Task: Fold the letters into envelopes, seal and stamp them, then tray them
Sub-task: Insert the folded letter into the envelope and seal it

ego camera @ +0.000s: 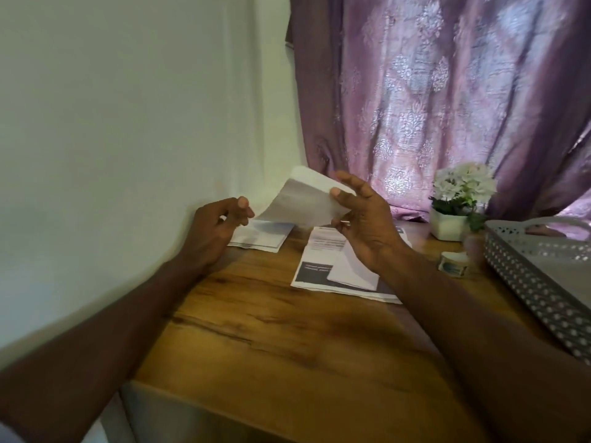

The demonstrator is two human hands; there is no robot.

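I see my right hand (361,219) pinching a curled white sheet (300,203) between thumb and fingers, lifted above the wooden desk (287,340). My left hand (217,225) is loosely curled at the sheet's lower left corner; I cannot tell whether it grips. Printed letters (323,260) lie below, envelopes (262,236) left, perforated tray (543,282) right.

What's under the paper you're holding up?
Below the raised paper in the right hand, printed letters lie on the wooden table; more papers lie to the left. The hand covers part of the letters.
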